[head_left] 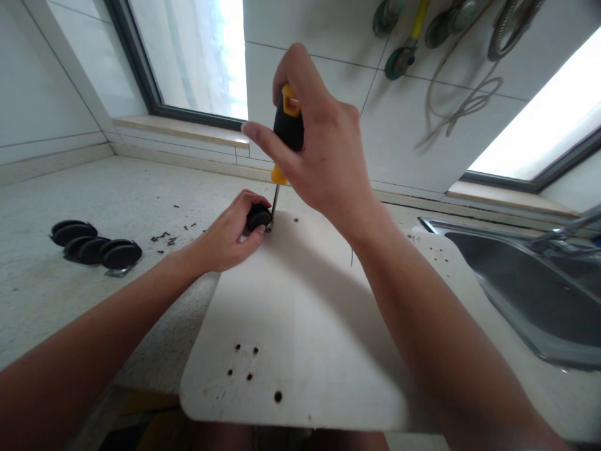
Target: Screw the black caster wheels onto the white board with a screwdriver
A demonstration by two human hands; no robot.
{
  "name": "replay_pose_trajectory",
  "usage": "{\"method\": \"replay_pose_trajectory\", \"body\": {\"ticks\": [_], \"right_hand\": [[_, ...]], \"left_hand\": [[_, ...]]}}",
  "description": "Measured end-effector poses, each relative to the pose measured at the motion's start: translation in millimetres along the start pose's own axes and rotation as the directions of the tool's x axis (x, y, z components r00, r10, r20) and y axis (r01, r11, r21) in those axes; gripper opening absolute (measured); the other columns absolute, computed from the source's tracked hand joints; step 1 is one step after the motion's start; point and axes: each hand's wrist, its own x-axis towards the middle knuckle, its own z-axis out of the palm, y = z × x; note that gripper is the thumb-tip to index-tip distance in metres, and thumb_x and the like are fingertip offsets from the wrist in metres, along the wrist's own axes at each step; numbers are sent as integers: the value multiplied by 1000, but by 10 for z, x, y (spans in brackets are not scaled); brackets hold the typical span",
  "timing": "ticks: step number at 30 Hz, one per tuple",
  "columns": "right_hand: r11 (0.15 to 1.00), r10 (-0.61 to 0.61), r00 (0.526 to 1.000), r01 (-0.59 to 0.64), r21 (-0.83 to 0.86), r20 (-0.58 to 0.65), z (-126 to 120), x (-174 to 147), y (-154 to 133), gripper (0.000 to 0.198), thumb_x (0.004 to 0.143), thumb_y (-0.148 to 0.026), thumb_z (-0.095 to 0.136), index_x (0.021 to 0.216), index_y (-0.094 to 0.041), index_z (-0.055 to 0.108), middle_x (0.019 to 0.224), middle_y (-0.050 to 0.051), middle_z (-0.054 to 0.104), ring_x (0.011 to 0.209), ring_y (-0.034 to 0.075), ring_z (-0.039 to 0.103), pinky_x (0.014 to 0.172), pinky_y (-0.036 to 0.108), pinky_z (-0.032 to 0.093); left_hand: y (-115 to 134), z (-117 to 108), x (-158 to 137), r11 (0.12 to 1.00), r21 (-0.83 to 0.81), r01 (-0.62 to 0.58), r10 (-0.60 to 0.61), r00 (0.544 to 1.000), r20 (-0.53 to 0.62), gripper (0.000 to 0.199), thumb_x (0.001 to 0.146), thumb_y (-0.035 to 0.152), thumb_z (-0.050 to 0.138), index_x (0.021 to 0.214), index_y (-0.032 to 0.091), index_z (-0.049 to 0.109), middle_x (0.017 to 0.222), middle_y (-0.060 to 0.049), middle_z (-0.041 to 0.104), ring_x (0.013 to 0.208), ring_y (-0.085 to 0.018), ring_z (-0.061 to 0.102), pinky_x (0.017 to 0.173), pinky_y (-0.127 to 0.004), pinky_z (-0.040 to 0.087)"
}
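Observation:
My right hand [328, 138] is wrapped around the black and yellow handle of a screwdriver [287, 122], its thumb stretched along the side. The shaft points down, and its tip meets the base of a black caster wheel [258, 218]. That caster sits at the far left corner of a white board [300, 313]. Pinched around the caster are the fingers of my left hand [232, 235]. The screw head under the tip is too small to make out. Several dark holes [243, 362] show in the near left corner of the board.
Several loose black casters [96, 244] lie on the speckled countertop [154, 313] at left, with scattered small screws [164, 238] beside them. A steel sink [530, 288] with a faucet [563, 232] is at right. Pipe valves [399, 61] and a coiled cord [457, 103] hang on the tiled wall.

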Motion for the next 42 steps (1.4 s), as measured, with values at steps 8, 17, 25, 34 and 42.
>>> {"method": "replay_pose_trajectory", "body": {"ticks": [8,17,25,34,42], "right_hand": [[987,51,998,-45,-155,33,-115,20,-122,25,111,-50,52,101,-27,55,94,3,71,81,22,58,70,36,32],[990,89,993,-79,-118,82,-154,20,-68,32,115,-49,40,109,-27,63,99,4,74,83,24,58,67,37,30],[994,105,982,-99,-48,156,-143,7,-92,27,114,-43,41,126,-30,62,106,5,75,89,25,64,75,35,37],[999,31,978,-40,38,205,-152,-25,-45,33,116,-47,36,137,-32,57,115,3,75,97,22,66,77,34,41],[996,84,966,-91,16,245,-159,13,-110,28,115,-48,38,129,-35,59,105,4,76,97,26,67,76,37,43]], "left_hand": [[19,-4,10,1000,2,-1,1,1000,0,39,95,23,61,134,23,53,124,-11,60,111,-29,62,102,-50,55],[36,-8,22,999,19,31,-31,1000,2,42,91,24,63,132,23,54,123,-11,63,112,-30,63,103,-51,56],[23,-6,13,1000,22,11,-11,1000,14,39,95,23,61,132,22,53,124,-11,61,113,-30,63,104,-51,55],[24,-5,18,1000,9,17,-17,1000,6,39,94,23,62,132,23,54,124,-11,61,113,-31,63,102,-53,56],[13,-2,21,999,11,35,-35,999,7,41,91,26,64,130,23,55,123,-12,62,112,-31,63,102,-55,56]]}}
